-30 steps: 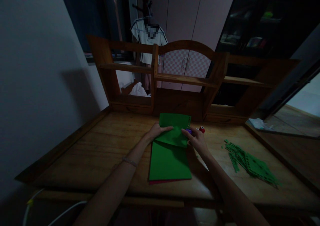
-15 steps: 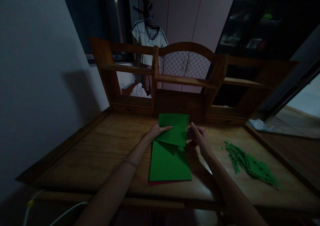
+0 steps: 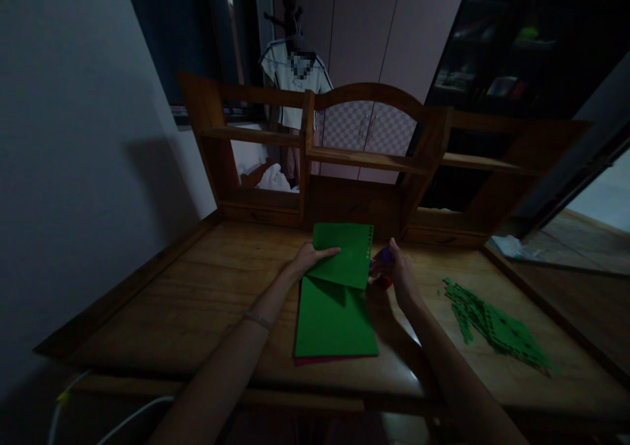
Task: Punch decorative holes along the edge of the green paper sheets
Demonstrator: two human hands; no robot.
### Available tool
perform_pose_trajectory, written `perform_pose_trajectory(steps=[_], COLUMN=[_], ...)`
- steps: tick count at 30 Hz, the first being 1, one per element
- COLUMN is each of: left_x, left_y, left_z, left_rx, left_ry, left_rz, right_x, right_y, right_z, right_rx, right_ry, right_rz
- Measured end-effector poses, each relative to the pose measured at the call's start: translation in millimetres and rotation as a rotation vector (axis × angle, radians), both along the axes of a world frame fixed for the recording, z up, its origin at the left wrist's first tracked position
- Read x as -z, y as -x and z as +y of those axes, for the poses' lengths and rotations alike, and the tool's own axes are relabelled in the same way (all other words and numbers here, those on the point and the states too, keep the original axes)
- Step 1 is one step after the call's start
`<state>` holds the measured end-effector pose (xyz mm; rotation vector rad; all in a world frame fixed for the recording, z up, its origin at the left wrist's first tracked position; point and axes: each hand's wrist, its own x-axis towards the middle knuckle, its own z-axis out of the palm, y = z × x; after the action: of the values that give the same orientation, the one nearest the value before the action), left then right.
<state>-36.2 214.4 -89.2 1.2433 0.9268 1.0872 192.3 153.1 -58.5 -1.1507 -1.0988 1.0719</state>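
Note:
A green sheet is pinched at its left edge by my left hand, thumb on top. A row of punched holes runs down its right edge. Below it lies a stack of green sheets with a red or pink layer showing at the bottom. At the sheet's right edge my right hand holds a small purple tool, whose shape is hard to make out in the dim light. Something red shows just under my right fingers.
Green perforated strips and scraps lie in a pile on the desk at the right. A wooden shelf unit stands along the back. A white cable hangs at the front left.
My right hand has shifted slightly right, and more of the purple tool shows. My left hand and the green sheet stay nearly the same.

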Motion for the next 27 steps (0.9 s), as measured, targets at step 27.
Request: perform_pose_trajectory(steps=[27], left_x=[-2.1], left_y=[0.6], left_z=[1.5], left_rx=[-0.048], left_ry=[0.054], left_rz=[-0.215], right_x=[-1.8], right_y=[1.5], right_z=[-4.4], right_rx=[0.035], right_ry=[-0.042], right_rz=[-0.103])
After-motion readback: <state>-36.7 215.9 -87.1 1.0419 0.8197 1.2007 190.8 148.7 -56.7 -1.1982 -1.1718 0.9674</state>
